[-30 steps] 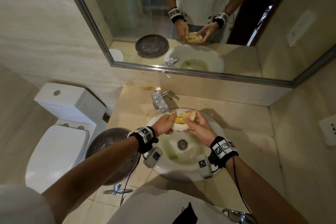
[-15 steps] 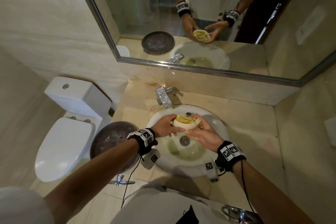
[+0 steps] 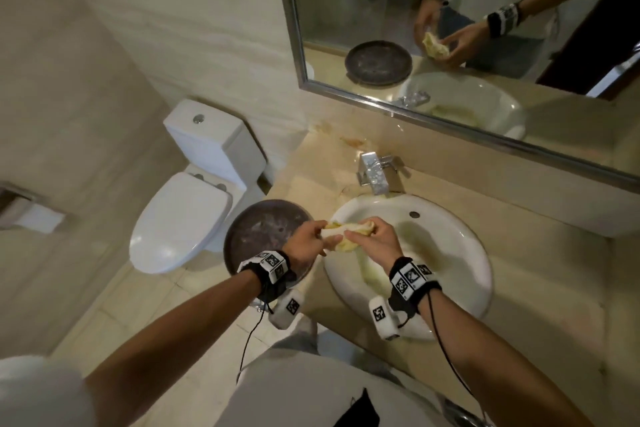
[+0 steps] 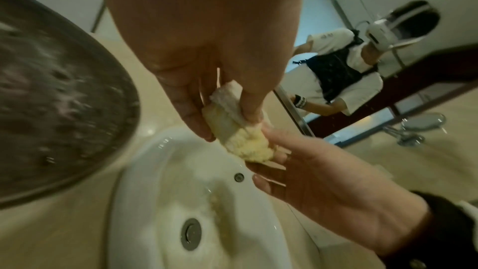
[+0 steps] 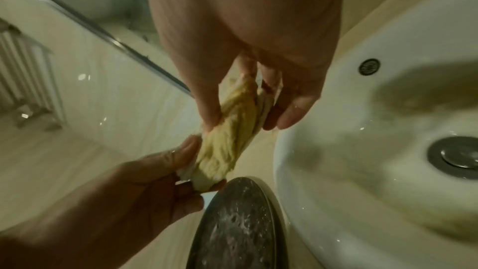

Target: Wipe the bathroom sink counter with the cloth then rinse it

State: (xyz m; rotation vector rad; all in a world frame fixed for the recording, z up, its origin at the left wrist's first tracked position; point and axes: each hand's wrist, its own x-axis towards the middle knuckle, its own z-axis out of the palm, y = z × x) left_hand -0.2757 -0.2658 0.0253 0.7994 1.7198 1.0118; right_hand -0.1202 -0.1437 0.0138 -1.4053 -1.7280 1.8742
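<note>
A damp, bunched yellow-and-white cloth (image 3: 346, 235) is stretched between both hands above the left rim of the white sink (image 3: 479, 253). My left hand (image 3: 320, 236) pinches its left end between thumb and fingers (image 4: 252, 109). My right hand (image 3: 360, 236) grips the other end, with the thumb on one side and the fingers on the other (image 5: 292, 114). In the right wrist view the cloth (image 5: 227, 142) runs twisted from one hand to the other. The basin looks wet, with yellowish stains around the drain (image 4: 191, 232). The beige counter (image 3: 540, 291) surrounds the sink.
A chrome faucet (image 3: 374, 174) stands behind the basin; no water is seen running. A dark round dish (image 3: 263, 230) sits on the counter's left end, just under my left hand. A white toilet (image 3: 183, 218) stands further left. A mirror (image 3: 450, 10) hangs above the counter.
Both hands have carried the cloth left, from over the basin's middle to its left rim. The cloth is now pulled out longer between them. The head view has swung left.
</note>
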